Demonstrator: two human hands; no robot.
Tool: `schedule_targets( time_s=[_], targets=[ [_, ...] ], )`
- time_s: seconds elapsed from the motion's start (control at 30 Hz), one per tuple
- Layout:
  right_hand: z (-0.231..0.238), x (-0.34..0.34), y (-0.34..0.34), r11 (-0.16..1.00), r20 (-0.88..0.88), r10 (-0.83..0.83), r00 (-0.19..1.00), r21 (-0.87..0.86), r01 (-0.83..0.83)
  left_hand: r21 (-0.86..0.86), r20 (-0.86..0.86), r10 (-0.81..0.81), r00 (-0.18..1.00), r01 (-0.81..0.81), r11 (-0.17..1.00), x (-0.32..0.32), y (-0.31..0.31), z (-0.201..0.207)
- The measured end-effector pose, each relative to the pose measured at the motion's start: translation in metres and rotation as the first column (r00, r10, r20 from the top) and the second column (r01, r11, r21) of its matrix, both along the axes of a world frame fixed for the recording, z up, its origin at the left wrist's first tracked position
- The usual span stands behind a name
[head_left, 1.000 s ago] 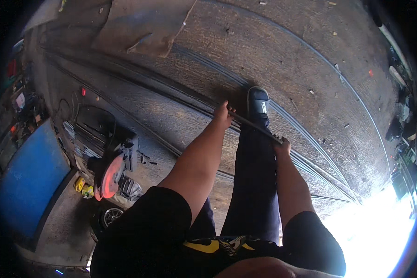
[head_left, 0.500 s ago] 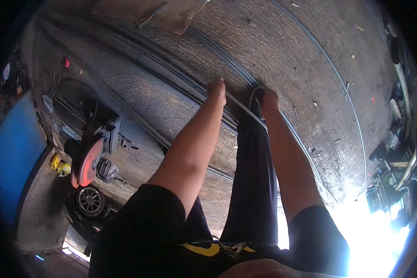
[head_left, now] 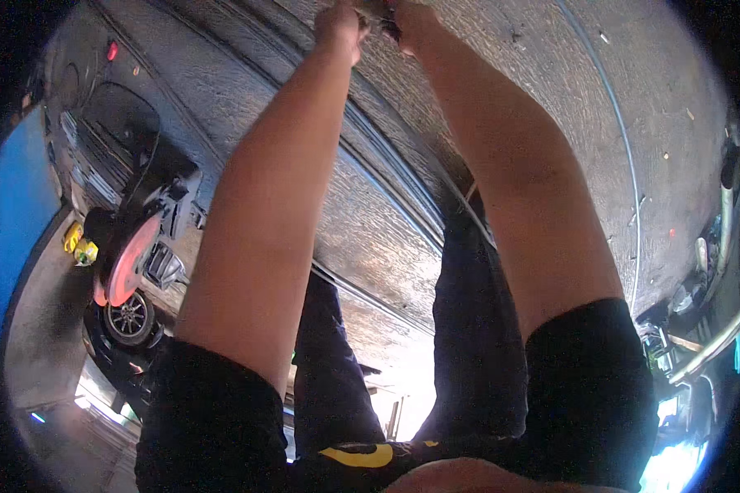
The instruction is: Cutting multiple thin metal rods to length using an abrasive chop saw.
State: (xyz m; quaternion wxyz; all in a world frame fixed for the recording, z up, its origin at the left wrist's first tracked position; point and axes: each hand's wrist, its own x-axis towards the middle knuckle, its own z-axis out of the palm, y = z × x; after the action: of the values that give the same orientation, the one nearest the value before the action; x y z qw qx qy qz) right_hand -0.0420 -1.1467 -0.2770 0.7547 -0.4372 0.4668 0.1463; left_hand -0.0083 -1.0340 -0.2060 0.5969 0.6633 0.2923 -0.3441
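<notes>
Both my arms reach forward to the upper edge of the head view. My left hand [head_left: 337, 34] is closed, with its fingers curled inward; what it grips is not clear. Close beside it, my right hand [head_left: 415, 26] is also closed, and a small dark piece shows at its fingers. Its kind cannot be told. Long thin metal rods [head_left: 390, 168] run along the floor beneath my arms, slanting from the far left toward my right leg. A thin pale curved rod [head_left: 471, 194] shows beside my right forearm, near that leg.
A cut-off saw with a red guard [head_left: 134, 261] stands at the left, near a wheel [head_left: 129, 319] and a blue panel [head_left: 12, 222]. Another long thin rod [head_left: 622, 123] curves along the floor at the right. Pipes and scrap [head_left: 711, 349] lie at the far right.
Both hands have moved forward, away from my body, and closer together, now at the upper edge. My right hand has left the curved rod end near my right leg. The view has shifted.
</notes>
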Motion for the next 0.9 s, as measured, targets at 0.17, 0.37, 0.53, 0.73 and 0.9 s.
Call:
schedule_targets(
  time_s=[0.17,0.37,0.53,0.73,0.9],
  targets=[
    [0.07,0.01,-0.042,0.964,0.094,-0.2,0.975,0.197,0.179,-0.293,0.253,0.157,0.955,-0.079,0.953,0.027,-0.055,0.032],
    [0.108,0.021,-0.11,0.956,0.181,-0.193,0.964,0.254,0.144,-0.353,0.262,0.174,0.949,-0.074,0.933,0.04,-0.122,0.066],
    [0.102,-0.013,-0.168,0.973,0.239,-0.096,0.966,-0.182,0.142,-0.493,0.355,0.15,0.923,0.049,0.869,-0.001,-0.176,0.059],
    [0.102,-0.154,-0.238,0.05,-0.182,0.477,0.86,-0.971,-0.233,-0.38,0.249,0.116,0.962,-0.014,0.925,-0.116,-0.257,0.053],
    [0.145,-0.253,-0.265,0.761,0.025,0.069,0.997,-0.648,-0.037,-0.303,0.288,0.183,0.94,-0.092,0.949,-0.234,-0.291,0.082]
  ],
)
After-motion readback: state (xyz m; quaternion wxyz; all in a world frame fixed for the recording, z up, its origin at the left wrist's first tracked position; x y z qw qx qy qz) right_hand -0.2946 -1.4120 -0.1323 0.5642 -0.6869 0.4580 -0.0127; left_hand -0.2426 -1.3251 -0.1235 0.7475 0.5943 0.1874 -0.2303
